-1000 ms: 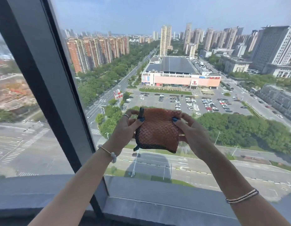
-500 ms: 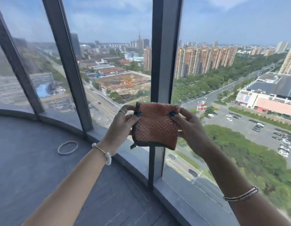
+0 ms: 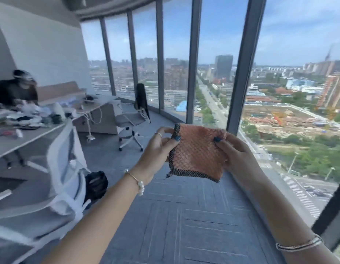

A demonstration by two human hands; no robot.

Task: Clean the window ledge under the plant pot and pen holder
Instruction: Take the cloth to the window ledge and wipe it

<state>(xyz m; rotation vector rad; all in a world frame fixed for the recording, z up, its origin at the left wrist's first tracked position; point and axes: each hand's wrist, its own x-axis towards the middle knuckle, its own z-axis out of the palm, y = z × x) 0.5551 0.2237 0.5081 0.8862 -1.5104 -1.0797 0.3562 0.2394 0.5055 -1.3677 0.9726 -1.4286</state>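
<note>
Orange cloth (image 3: 198,151) hangs pinched between left hand (image 3: 157,147) and right hand (image 3: 236,155); no pot or holder visible, so wiping may start at the wrong place.

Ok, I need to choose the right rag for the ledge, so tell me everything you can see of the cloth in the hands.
The cloth is a small, roughly square, orange-pink piece with a scaly woven texture and dark mesh binding on its left and bottom edges. It hangs upright in mid-air, the left hand and right hand pinching its upper corners.
</note>
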